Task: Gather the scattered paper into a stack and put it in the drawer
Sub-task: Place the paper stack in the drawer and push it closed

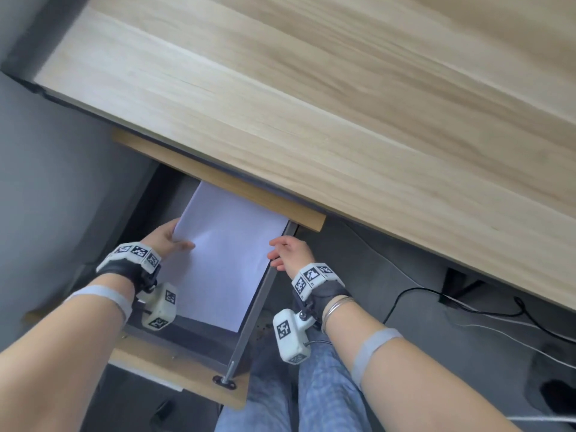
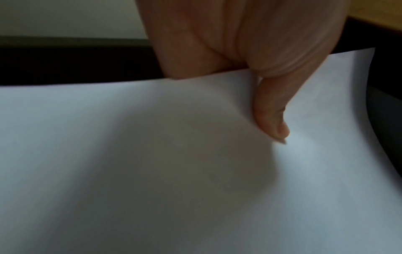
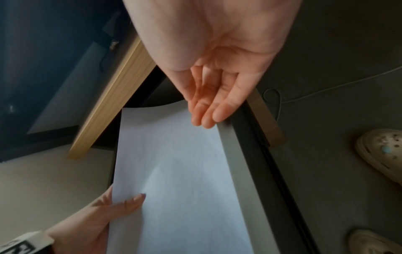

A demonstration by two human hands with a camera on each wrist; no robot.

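Note:
A white paper stack [image 1: 224, 260] lies over the pulled-out drawer [image 1: 249, 322] under the wooden desk. My left hand [image 1: 170, 241] pinches the stack's left edge, thumb [image 2: 272, 118] on top and the other fingers hidden beneath the paper [image 2: 152, 163]. My right hand [image 1: 288, 252] is at the stack's right edge by the drawer's grey side wall. In the right wrist view its fingers [image 3: 208, 110] are straight and relaxed, their tips near the paper [image 3: 178, 180] edge; I cannot tell whether they touch it. The left hand [image 3: 113, 209] shows there too.
The wooden desk top [image 1: 343, 104] overhangs the drawer's far end. The drawer's metal rail [image 1: 252, 313] runs along its right side. Cables [image 1: 467, 310] trail on the dark floor at the right. My legs in jeans [image 1: 311, 385] sit below, and a pale clog [image 3: 383, 154] is on the floor.

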